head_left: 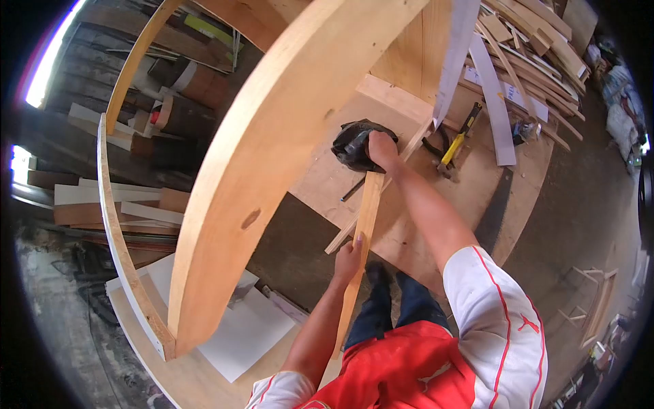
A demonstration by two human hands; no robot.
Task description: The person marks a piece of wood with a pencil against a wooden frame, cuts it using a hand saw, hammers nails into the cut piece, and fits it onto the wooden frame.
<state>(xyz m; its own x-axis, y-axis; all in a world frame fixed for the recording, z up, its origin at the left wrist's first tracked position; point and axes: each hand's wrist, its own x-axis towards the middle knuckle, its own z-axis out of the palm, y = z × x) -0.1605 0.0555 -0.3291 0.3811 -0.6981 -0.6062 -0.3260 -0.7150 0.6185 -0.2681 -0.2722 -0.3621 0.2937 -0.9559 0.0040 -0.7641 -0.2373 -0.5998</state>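
My right hand [383, 148] is at the mouth of a crumpled black plastic bag [357, 144], its fingers dipping in and mostly hidden. Lower down, my left hand [349, 260] is closed around a long narrow wooden strip [368, 204], whose far end lies by the bag. A thin dark rod [353, 189] rests on the plywood just left of the strip. Right of the bag are dark-handled pliers [437, 144] and a hammer [461, 140] with a yellow and black handle.
A large curved wooden frame [252, 177] rises close on the left. A handsaw [495, 208] lies on the plywood sheet [422, 235] near its right edge. Scrap wood [538, 48] is heaped at the back right. White boards [248, 334] lie at the lower left.
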